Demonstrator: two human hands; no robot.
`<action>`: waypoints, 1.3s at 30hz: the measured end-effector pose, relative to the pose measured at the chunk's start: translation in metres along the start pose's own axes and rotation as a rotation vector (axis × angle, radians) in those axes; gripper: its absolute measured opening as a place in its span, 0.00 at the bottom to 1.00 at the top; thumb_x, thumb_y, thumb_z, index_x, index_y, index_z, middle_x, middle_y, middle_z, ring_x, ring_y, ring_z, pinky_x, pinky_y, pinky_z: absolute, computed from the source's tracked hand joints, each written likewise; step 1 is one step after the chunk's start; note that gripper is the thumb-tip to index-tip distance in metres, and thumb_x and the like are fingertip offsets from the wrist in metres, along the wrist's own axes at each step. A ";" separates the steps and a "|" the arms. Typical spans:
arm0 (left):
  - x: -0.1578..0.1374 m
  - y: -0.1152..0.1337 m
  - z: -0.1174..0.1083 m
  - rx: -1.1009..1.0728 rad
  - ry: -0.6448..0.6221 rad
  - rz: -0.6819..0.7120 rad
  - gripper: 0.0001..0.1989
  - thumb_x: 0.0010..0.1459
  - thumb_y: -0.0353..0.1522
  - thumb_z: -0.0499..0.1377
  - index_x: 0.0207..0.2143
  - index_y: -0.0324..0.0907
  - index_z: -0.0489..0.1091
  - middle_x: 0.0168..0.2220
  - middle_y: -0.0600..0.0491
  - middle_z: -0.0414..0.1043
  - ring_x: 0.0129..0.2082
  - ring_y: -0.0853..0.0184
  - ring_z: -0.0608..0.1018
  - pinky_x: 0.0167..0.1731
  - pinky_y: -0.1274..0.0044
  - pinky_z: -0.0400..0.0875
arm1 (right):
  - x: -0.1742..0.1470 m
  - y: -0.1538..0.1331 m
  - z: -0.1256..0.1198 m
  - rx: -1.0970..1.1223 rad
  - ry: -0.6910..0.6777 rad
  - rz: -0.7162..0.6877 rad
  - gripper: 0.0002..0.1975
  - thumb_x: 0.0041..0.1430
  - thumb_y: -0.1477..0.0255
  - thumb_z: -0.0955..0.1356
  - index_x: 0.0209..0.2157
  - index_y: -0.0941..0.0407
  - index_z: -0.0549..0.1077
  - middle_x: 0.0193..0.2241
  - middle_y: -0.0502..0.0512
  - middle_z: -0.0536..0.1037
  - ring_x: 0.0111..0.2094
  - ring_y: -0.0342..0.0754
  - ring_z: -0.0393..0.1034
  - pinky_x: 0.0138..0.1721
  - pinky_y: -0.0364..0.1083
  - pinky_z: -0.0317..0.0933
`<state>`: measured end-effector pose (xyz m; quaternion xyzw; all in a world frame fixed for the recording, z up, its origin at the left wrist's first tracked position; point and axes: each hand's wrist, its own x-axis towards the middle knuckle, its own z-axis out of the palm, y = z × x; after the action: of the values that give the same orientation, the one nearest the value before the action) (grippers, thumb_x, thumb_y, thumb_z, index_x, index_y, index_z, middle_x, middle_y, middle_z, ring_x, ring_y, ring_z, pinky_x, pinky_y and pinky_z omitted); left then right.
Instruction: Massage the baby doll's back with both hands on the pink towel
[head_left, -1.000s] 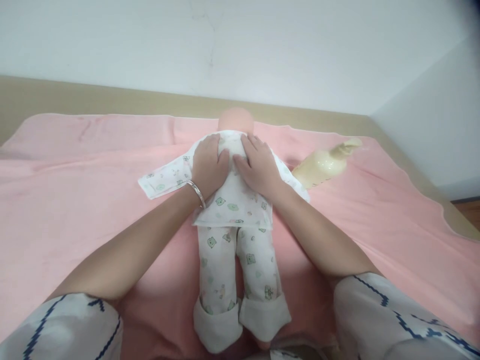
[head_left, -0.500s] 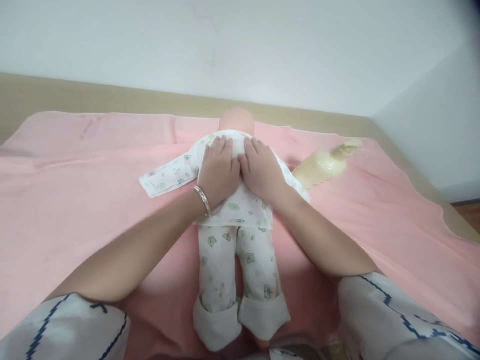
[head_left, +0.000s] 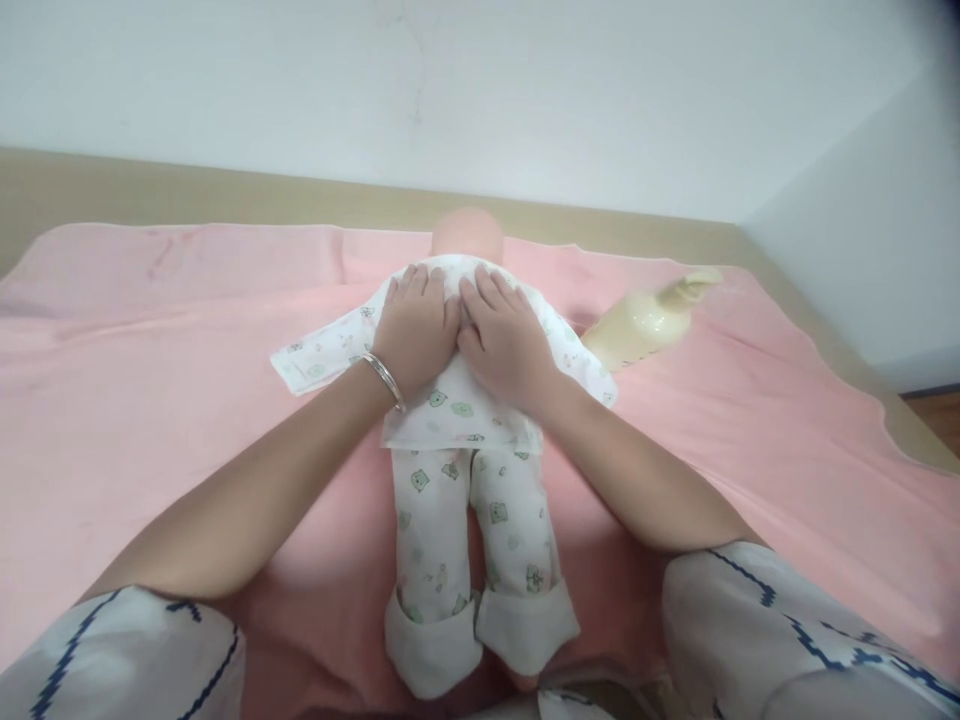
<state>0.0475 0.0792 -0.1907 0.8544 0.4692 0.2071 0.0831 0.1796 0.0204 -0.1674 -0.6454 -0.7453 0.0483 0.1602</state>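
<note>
A baby doll (head_left: 468, 234) lies face down, its bald head away from me. It wears a white printed top (head_left: 450, 415) and matching trousers (head_left: 431, 530) with turned-up cuffs. Flat on the upper left of its back rests my left hand (head_left: 418, 325), fingers stretched out, a silver bangle on the wrist. My right hand (head_left: 506, 335) lies flat on the upper right of the back, fingers extended. The two thumbs come close together near the spine. Under my palms the cloth is hidden. The doll's left sleeve (head_left: 315, 355) spreads out sideways.
A pink sheet (head_left: 187, 430) lies beneath the doll over a light wooden surface (head_left: 225, 190). To the doll's right, a pale yellow pump bottle (head_left: 641, 325) lies on its side. A white wall (head_left: 480, 100) rises behind.
Both hands have slid slightly left and outward over the doll's upper back, staying flat on the top. The view has shifted a little; the bottle has not visibly moved on the sheet.
</note>
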 end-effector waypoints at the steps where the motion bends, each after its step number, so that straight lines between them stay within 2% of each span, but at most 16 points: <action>1: -0.003 0.005 -0.003 0.021 -0.008 -0.037 0.26 0.69 0.33 0.40 0.61 0.27 0.63 0.67 0.31 0.58 0.71 0.45 0.58 0.71 0.53 0.50 | 0.003 0.003 0.000 0.007 -0.005 0.004 0.31 0.65 0.75 0.55 0.68 0.64 0.58 0.71 0.63 0.53 0.73 0.60 0.43 0.72 0.63 0.42; 4: -0.014 0.021 -0.009 0.054 -0.018 -0.077 0.28 0.69 0.32 0.40 0.66 0.23 0.55 0.69 0.30 0.53 0.72 0.47 0.56 0.72 0.56 0.50 | 0.011 0.014 0.001 0.021 -0.021 -0.022 0.30 0.67 0.74 0.54 0.68 0.64 0.58 0.71 0.64 0.53 0.73 0.59 0.45 0.72 0.63 0.43; 8: -0.023 0.039 -0.011 0.057 -0.043 -0.007 0.28 0.70 0.31 0.42 0.66 0.21 0.55 0.70 0.29 0.49 0.72 0.45 0.53 0.72 0.56 0.50 | 0.022 0.029 0.003 0.029 -0.005 0.015 0.26 0.71 0.71 0.51 0.65 0.64 0.61 0.69 0.67 0.59 0.70 0.58 0.52 0.70 0.63 0.47; 11: -0.023 0.043 -0.011 0.007 -0.066 0.023 0.29 0.69 0.31 0.43 0.67 0.24 0.55 0.72 0.33 0.46 0.73 0.45 0.49 0.72 0.53 0.47 | 0.026 0.036 0.003 0.020 0.004 0.045 0.27 0.72 0.69 0.50 0.65 0.65 0.61 0.68 0.68 0.59 0.70 0.59 0.53 0.70 0.64 0.47; 15: -0.012 0.029 -0.009 -0.119 -0.127 -0.032 0.31 0.66 0.30 0.42 0.70 0.27 0.50 0.73 0.38 0.43 0.74 0.46 0.45 0.72 0.51 0.43 | 0.021 0.031 0.003 -0.020 -0.007 0.052 0.28 0.72 0.70 0.51 0.66 0.68 0.59 0.67 0.71 0.60 0.69 0.62 0.54 0.69 0.65 0.47; 19: 0.003 0.006 -0.002 -0.155 -0.093 -0.057 0.32 0.66 0.32 0.43 0.69 0.24 0.49 0.72 0.34 0.45 0.74 0.50 0.47 0.73 0.54 0.41 | 0.006 0.014 0.003 -0.092 0.029 0.015 0.30 0.71 0.70 0.53 0.67 0.73 0.56 0.67 0.77 0.59 0.70 0.65 0.52 0.69 0.64 0.49; 23: 0.012 -0.011 0.004 -0.132 -0.021 -0.055 0.28 0.68 0.36 0.42 0.63 0.30 0.61 0.66 0.37 0.60 0.69 0.53 0.62 0.71 0.61 0.52 | -0.009 -0.003 0.004 -0.107 0.048 -0.045 0.30 0.72 0.69 0.54 0.68 0.72 0.57 0.69 0.75 0.56 0.71 0.66 0.48 0.71 0.63 0.46; 25: 0.014 -0.014 0.005 -0.131 0.005 -0.033 0.28 0.67 0.37 0.41 0.61 0.30 0.63 0.64 0.38 0.63 0.65 0.54 0.66 0.69 0.62 0.57 | -0.011 -0.005 0.005 -0.086 0.050 -0.059 0.29 0.71 0.69 0.54 0.67 0.72 0.58 0.69 0.74 0.56 0.72 0.66 0.47 0.72 0.62 0.45; 31: 0.011 -0.012 0.005 -0.166 0.016 -0.060 0.32 0.65 0.40 0.41 0.63 0.29 0.61 0.66 0.39 0.62 0.66 0.54 0.65 0.70 0.61 0.54 | 0.013 0.018 0.010 0.074 0.063 -0.078 0.28 0.69 0.73 0.53 0.66 0.65 0.62 0.70 0.63 0.57 0.72 0.56 0.48 0.73 0.60 0.42; 34: 0.010 -0.011 0.005 -0.179 0.014 -0.093 0.34 0.65 0.42 0.43 0.65 0.29 0.60 0.67 0.39 0.60 0.68 0.54 0.62 0.70 0.60 0.54 | 0.023 0.028 0.010 0.101 0.042 -0.040 0.29 0.68 0.72 0.55 0.67 0.68 0.60 0.70 0.64 0.57 0.72 0.57 0.48 0.73 0.60 0.42; 39: 0.013 -0.015 0.006 -0.166 -0.001 -0.064 0.35 0.65 0.43 0.41 0.66 0.29 0.58 0.68 0.39 0.58 0.68 0.53 0.61 0.71 0.60 0.53 | 0.024 0.031 0.012 0.105 0.058 -0.032 0.31 0.67 0.70 0.55 0.67 0.69 0.59 0.70 0.64 0.57 0.72 0.58 0.47 0.73 0.60 0.41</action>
<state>0.0440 0.0984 -0.1975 0.8294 0.4773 0.2420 0.1603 0.2023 0.0502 -0.1828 -0.6253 -0.7469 0.0659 0.2162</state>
